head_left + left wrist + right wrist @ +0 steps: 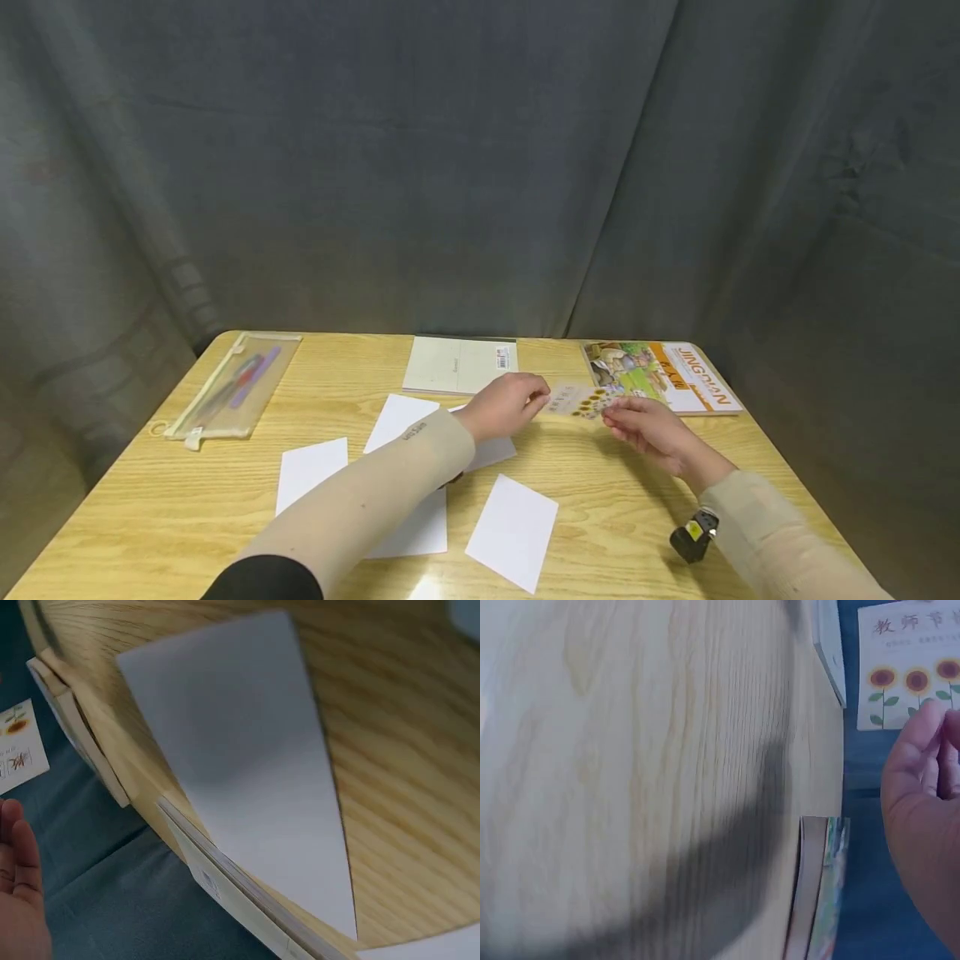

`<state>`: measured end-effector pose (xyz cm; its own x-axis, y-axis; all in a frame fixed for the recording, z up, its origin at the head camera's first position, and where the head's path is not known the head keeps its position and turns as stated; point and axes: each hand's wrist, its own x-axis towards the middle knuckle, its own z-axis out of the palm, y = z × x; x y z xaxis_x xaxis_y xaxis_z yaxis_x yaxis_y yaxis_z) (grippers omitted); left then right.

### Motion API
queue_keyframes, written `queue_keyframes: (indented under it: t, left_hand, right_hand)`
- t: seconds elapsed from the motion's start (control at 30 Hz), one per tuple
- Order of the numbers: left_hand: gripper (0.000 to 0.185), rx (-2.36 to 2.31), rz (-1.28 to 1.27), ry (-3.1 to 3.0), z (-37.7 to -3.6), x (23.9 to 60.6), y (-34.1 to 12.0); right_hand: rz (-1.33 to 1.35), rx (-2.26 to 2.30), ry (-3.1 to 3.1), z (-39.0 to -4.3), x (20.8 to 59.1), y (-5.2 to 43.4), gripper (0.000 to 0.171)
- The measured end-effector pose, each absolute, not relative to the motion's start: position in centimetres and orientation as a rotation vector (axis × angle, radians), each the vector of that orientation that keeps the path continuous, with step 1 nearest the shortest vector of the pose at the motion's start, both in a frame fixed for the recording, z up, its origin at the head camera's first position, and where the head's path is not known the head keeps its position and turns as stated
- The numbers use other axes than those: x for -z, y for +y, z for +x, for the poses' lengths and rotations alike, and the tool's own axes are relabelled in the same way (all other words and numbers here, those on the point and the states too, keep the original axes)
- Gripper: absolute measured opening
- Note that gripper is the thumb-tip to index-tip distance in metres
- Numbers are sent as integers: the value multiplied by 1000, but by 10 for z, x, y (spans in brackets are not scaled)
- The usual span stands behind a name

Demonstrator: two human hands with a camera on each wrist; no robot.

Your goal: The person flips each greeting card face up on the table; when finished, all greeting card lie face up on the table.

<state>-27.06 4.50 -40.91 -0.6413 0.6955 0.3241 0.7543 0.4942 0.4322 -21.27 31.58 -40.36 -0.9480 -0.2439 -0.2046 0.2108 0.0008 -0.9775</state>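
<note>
A small card (573, 402) printed with sunflowers and Chinese characters is held up above the table between both hands. My right hand (651, 429) pinches its sunflower end between thumb and fingers. At the lettered end, my left hand (504, 404) has its bent fingers and thumb right at the edge. In the right wrist view, the card (907, 656) shows its flowers just above the fingertips (930, 716). The left wrist view catches part of the card (21, 754) above the left hand (19, 900); the left fingertips' contact is cut off there.
Several white paper sheets (513, 532) lie around the left forearm, which hides some partly. A pale notebook (438, 367) is at the back edge. An illustrated book (697, 379) occupies the back right corner, and a translucent zip pouch (262, 400) with pens lies at left.
</note>
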Motion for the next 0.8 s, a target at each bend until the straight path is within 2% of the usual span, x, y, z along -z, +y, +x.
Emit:
queue_keyframes:
  t: [0.1, 0.3, 0.5, 0.63, 0.8]
  left_hand:
    - [15, 1007, -1206, -2658, -270, 407, 46]
    - [11, 1316, -1068, -2695, -269, 406, 49]
    - [12, 1745, -919, -2731, -269, 412, 51]
    - [7, 2090, -695, -2633, -267, 420, 59]
    - [6, 2373, -463, -2395, -263, 422, 66]
  right_hand:
    - [-35, 1893, 2183, -212, 402, 312, 8]
    - [-15, 1737, 2398, -210, 404, 304, 18]
    - [44, 1940, 2225, -209, 408, 300, 16]
    - [150, 2142, 2015, -209, 411, 293, 8]
    - [224, 2197, 1961, -207, 414, 283, 10]
